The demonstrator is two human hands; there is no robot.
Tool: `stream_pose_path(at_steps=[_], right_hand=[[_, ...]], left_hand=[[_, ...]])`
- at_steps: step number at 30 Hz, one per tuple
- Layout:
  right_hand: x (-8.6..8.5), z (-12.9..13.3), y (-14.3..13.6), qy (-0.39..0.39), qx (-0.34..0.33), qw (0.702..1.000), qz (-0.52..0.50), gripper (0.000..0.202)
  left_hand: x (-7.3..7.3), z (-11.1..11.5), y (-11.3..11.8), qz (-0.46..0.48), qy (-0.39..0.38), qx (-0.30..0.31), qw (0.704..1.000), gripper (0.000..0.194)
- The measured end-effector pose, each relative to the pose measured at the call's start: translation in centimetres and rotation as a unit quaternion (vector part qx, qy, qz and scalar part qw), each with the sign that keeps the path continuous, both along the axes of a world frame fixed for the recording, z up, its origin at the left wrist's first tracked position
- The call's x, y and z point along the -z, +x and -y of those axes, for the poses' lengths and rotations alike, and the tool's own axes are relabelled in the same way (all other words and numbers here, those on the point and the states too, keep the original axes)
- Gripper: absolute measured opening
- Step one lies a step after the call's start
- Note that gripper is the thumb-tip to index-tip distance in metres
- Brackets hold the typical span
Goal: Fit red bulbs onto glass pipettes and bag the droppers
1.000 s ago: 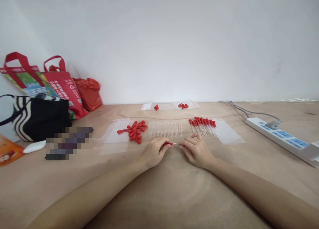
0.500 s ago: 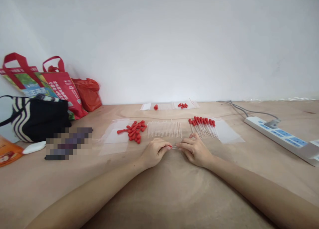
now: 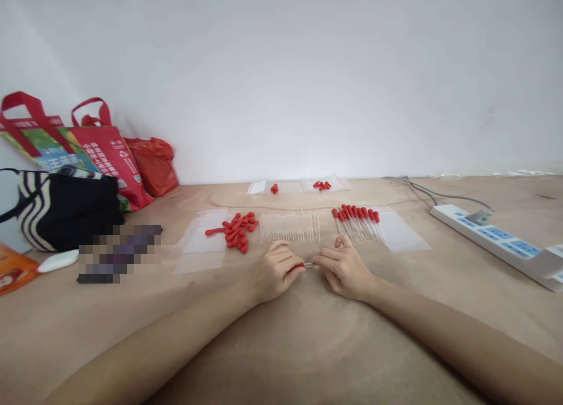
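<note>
Between the thumb and fingers of my left hand (image 3: 280, 270) is a red rubber dropper bulb (image 3: 298, 266). My right hand (image 3: 342, 267) pinches a clear dropper tube (image 3: 308, 265), whose end meets the bulb; how far it sits inside is hidden. Just beyond my hands lies a row of clear dropper tubes (image 3: 290, 228). To its left is a pile of loose red bulbs (image 3: 240, 232) on clear plastic bags (image 3: 197, 240). Right of the row, several droppers with red bulbs fitted (image 3: 358, 220) lie side by side, partly on another clear bag (image 3: 404, 235).
At the back are bags with more red bulbs (image 3: 322, 185) and tubes. A white power strip (image 3: 492, 238) with a grey cable lies on the right. On the left stand shopping bags (image 3: 114, 158), a black striped bag (image 3: 79, 208), a white object (image 3: 59, 260) and a pixelated item (image 3: 121, 255).
My left hand has shifted its grip, its fingers lifting and more of the red bulb now showing. Both hands have come slightly nearer to me, with bulb and tube still together.
</note>
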State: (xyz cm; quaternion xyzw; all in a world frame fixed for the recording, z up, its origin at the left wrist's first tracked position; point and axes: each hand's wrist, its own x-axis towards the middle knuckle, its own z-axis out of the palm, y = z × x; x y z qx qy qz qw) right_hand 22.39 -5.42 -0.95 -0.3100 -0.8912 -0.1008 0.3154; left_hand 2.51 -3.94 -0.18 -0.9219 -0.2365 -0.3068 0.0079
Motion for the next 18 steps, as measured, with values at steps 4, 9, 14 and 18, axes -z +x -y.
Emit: stream_pose_path(at_steps=[4,9,14,18], right_hand=[[-0.23,0.25,-0.3,-0.007,0.001,1.0,0.002,0.022],[-0.24,0.37,-0.59,-0.03,-0.003,0.999,0.011,0.024],[-0.16,0.15,-0.68,-0.09,-0.012,0.996,0.014,0.026],[-0.46,-0.3,-0.55,-0.086,-0.002,0.996,0.033,0.025]], left_hand=[[-0.21,0.21,0.06,-0.022,0.032,0.004,0.999,0.016],[-0.19,0.21,0.18,-0.027,0.053,0.021,0.998,0.017],[-0.09,-0.06,0.15,-0.022,0.008,0.027,0.999,0.018],[-0.16,-0.61,-0.19,-0.005,-0.061,0.015,0.998,0.017]])
